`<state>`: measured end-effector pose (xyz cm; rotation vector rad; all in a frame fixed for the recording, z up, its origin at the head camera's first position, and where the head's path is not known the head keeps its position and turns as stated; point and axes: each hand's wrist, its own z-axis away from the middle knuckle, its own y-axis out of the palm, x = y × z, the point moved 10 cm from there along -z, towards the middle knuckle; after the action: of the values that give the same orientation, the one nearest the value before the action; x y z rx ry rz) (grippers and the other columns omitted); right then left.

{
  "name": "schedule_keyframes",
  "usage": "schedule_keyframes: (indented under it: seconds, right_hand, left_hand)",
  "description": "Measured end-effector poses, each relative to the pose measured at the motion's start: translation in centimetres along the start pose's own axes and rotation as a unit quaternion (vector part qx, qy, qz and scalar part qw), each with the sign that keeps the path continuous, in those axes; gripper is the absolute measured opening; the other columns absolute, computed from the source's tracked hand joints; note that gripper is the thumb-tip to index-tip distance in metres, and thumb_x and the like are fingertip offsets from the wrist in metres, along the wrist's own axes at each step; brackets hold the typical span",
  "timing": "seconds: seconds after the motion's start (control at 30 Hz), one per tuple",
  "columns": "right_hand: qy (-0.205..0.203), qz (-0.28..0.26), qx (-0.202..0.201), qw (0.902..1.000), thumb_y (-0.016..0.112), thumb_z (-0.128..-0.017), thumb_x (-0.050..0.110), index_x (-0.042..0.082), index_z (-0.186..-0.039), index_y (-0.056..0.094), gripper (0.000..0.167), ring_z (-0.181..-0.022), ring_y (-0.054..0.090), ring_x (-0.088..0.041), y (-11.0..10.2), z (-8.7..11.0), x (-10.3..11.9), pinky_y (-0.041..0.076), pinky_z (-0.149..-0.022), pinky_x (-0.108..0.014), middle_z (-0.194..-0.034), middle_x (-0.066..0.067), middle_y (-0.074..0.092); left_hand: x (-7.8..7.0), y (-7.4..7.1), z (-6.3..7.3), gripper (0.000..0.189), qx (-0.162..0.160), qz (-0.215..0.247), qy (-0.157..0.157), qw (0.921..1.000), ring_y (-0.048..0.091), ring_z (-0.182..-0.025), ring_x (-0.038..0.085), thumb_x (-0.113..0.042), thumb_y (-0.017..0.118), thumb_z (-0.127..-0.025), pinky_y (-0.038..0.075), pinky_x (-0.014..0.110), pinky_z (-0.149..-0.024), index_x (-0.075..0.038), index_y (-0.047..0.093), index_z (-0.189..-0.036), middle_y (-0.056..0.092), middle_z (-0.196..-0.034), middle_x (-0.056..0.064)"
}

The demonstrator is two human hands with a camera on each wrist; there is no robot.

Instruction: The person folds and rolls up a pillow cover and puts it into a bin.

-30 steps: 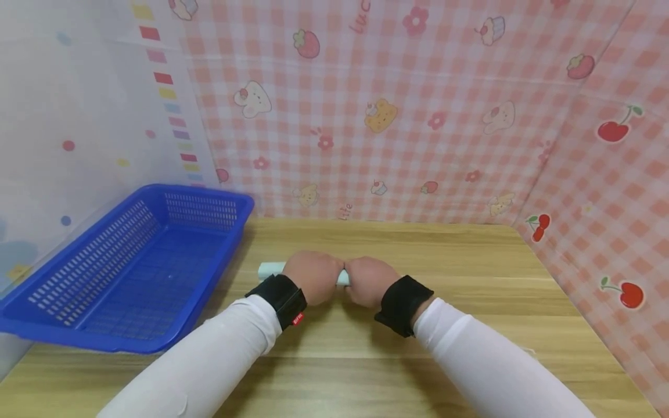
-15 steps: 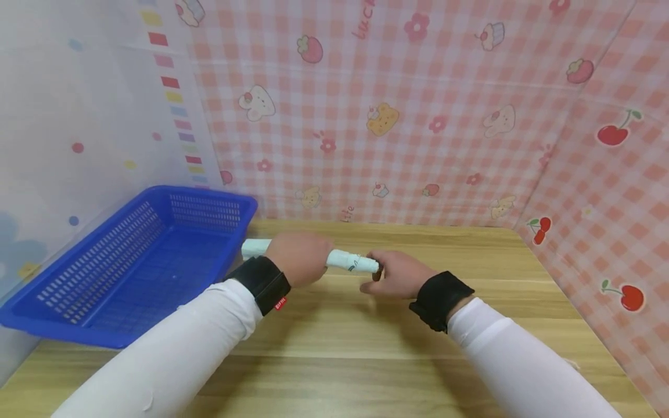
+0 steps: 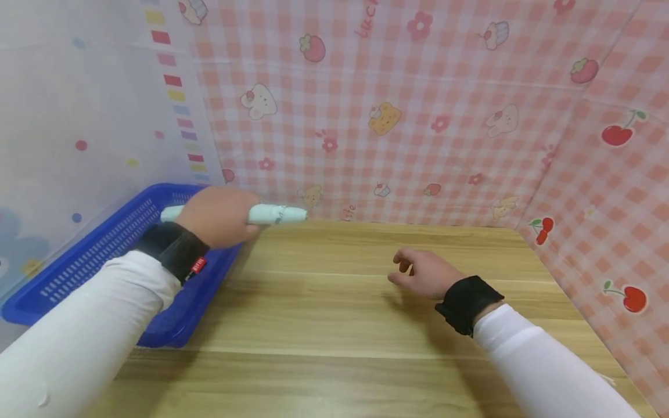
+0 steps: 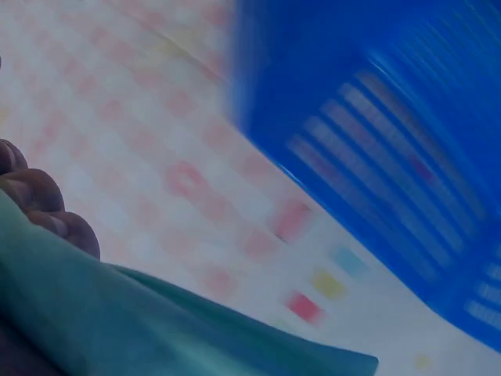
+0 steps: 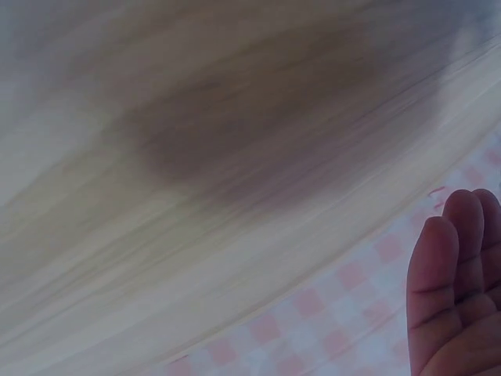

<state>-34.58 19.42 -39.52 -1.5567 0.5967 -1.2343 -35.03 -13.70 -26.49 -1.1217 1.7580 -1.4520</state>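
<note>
My left hand [image 3: 222,216] grips a long, pale mint-green roll [image 3: 277,215] around its middle, above the far right part of a blue plastic basket [image 3: 209,302]. Dark print marks the roll near its narrower right end; the other end sticks out left of the hand. Up close in the left wrist view, the roll [image 4: 156,321] looks like a soft, layered sheet, and curled fingertips [image 4: 66,227] rest against it. My right hand [image 3: 425,273] hovers over the wooden table with loosely bent fingers and holds nothing. Its fingers [image 5: 434,266] show at the right wrist view's edge.
The wooden table [image 3: 324,325] spreads under both arms. A pink checked cloth wall [image 3: 355,162] stands behind it, with another checked wall [image 3: 601,203] on the right and a white printed wall [image 3: 104,87] on the left, next to the basket.
My left hand has carried the roll left and up, from the table's middle to over the basket. My right hand has come off the roll's end and moved right.
</note>
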Motion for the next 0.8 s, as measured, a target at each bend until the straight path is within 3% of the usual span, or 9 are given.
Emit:
schedule_keyframes:
  seconds: [0.2,0.37,0.47,0.63,0.8]
  right_hand:
    - [0.018,0.007,-0.02,0.9996,0.066,-0.102,0.037,0.004,-0.13,0.064,0.044,-0.097,0.065,-0.025,-0.7,0.6,-1.9,0.055,-0.089,-0.048,-0.117,-0.013,0.069]
    - [0.034,0.012,-0.034,0.9988,0.063,-0.104,0.039,0.004,-0.129,0.065,0.043,-0.101,0.065,-0.028,-1.2,0.9,-2.9,0.054,-0.091,-0.05,-0.12,-0.016,0.068]
    - [0.037,0.011,-0.039,0.9985,0.063,-0.104,0.038,0.003,-0.128,0.065,0.043,-0.099,0.065,-0.028,-1.5,1.1,-3.2,0.054,-0.09,-0.049,-0.12,-0.017,0.068]
    - [0.03,0.005,-0.045,0.9985,0.064,-0.105,0.036,0.003,-0.122,0.067,0.038,-0.093,0.063,-0.025,-1.8,1.4,-3.3,0.054,-0.086,-0.047,-0.114,-0.015,0.068]
    - [0.033,0.009,-0.048,0.9983,0.063,-0.105,0.036,0.005,-0.12,0.068,0.035,-0.093,0.063,-0.025,-1.9,1.4,-3.7,0.054,-0.086,-0.047,-0.112,-0.014,0.069]
  left_hand:
    - [6.4,1.5,2.0,0.024,0.026,-0.016,-0.038,0.9988,0.052,-0.062,0.017,-0.04,0.067,-0.091,0.04,0.042,-0.065,-0.021,0.058,-0.079,0.056,-0.066,-0.004]
    - [10.3,4.1,3.9,0.019,0.094,0.014,-0.07,0.993,0.051,-0.065,0.017,-0.037,0.064,-0.092,0.032,0.043,-0.072,-0.021,0.059,-0.084,0.057,-0.069,-0.004]
    - [11.8,5.2,4.8,0.017,0.118,0.031,-0.081,0.9892,0.05,-0.068,0.018,-0.034,0.064,-0.092,0.031,0.044,-0.075,-0.021,0.058,-0.085,0.055,-0.071,-0.004]
    - [13.2,6.8,6.3,0.013,0.122,0.036,-0.081,0.9886,0.05,-0.071,0.018,-0.027,0.067,-0.089,0.033,0.046,-0.075,-0.021,0.057,-0.084,0.056,-0.073,-0.004]
    - [14.3,9.4,7.5,0.01,0.135,0.0,-0.075,0.9879,0.059,-0.079,0.024,-0.023,0.072,-0.086,0.039,0.052,-0.073,-0.02,0.064,-0.091,0.063,-0.084,0.002]
